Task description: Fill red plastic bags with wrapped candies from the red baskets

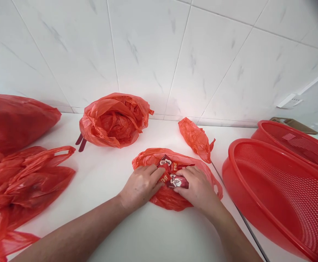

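small red sweet packets heaped on flat crumpled red plastic bag. right hand pinching one packet; left hand fingers curled against heap, grip unclear. red plastic mesh basket right of bag.

Left hand and right hand pressed on small red sweet packets atop a flat red plastic bag, white surface, stuffed red bag behind, crumpled bag beside, red mesh baskets at right, heaped red bags at left, white tiled wall behind
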`<state>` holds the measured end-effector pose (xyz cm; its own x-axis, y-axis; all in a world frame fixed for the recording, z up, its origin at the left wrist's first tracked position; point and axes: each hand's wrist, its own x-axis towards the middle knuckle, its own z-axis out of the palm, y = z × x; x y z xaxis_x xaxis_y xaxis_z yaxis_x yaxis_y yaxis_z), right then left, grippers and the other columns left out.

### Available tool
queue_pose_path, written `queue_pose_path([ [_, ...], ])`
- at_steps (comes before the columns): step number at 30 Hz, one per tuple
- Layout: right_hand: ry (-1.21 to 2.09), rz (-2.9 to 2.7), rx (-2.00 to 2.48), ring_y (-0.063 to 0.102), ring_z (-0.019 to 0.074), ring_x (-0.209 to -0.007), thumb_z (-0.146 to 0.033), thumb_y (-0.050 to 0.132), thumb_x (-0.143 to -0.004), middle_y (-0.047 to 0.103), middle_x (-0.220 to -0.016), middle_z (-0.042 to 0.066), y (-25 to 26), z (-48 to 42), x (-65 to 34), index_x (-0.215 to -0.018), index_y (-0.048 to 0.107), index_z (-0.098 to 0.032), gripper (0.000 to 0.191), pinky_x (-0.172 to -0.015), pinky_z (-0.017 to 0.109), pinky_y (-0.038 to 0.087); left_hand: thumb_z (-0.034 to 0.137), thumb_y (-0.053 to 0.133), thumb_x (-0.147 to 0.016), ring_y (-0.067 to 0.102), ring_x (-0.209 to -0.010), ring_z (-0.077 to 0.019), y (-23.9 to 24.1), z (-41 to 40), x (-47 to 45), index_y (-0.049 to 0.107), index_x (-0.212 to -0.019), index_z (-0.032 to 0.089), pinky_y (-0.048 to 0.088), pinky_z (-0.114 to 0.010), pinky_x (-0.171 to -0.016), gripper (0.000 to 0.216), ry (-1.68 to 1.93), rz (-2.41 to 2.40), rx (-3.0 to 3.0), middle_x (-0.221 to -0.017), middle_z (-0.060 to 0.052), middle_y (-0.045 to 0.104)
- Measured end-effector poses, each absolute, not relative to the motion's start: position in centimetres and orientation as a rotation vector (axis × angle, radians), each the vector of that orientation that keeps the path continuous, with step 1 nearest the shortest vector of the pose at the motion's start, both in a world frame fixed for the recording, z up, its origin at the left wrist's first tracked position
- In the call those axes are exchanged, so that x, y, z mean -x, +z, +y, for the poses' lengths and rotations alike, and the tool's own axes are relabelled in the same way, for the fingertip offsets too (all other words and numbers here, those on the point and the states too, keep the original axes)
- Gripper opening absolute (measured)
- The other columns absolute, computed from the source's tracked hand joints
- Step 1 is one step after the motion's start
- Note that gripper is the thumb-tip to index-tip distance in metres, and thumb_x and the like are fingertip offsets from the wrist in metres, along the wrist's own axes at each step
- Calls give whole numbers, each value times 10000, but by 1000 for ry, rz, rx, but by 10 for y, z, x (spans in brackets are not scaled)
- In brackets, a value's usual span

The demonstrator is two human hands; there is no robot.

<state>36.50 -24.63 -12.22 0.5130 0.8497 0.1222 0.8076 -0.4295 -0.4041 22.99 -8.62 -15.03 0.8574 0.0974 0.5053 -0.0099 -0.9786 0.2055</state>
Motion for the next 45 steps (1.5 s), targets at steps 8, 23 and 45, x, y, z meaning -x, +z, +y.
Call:
queue_pose_path([
  [8, 148, -1325, 2314, 498, 218, -963, -247, 635, -753, 617, -941, 0, -120, -249, -367, -927, 620, -259, 174, -843, 386, 415, 372, 695, -755, 612, -954, -287, -152, -83, -231, 417, -1311, 150, 461, -455, -839, 660, 662, 222, -2805, -1046, -112, 678],
  [23, 295, -1414, 2267, 487, 219, -967, -238, 609, -780, 592, -939, 9, -116, -250, -362, -912, 643, -267, 139, -852, 388, 411, 188, 665, -778, 619, -922, -233, -156, -84, -233, 500, -1223, 208, 455, -408, -849, 475, 628, 251, -2637, -1034, -65, 671],
  [45, 44, -1373, 2125, 538, 212, -953, -294, 649, -800, 645, -930, 19, -122, -237, -352, -855, 594, -226, 103, -874, 390, 402, 150, 641, -802, 647, -875, -195, -145, -84, -231, 603, -1083, 216, 477, -386, -849, 291, 880, 320, -2414, -960, -17, 718],
])
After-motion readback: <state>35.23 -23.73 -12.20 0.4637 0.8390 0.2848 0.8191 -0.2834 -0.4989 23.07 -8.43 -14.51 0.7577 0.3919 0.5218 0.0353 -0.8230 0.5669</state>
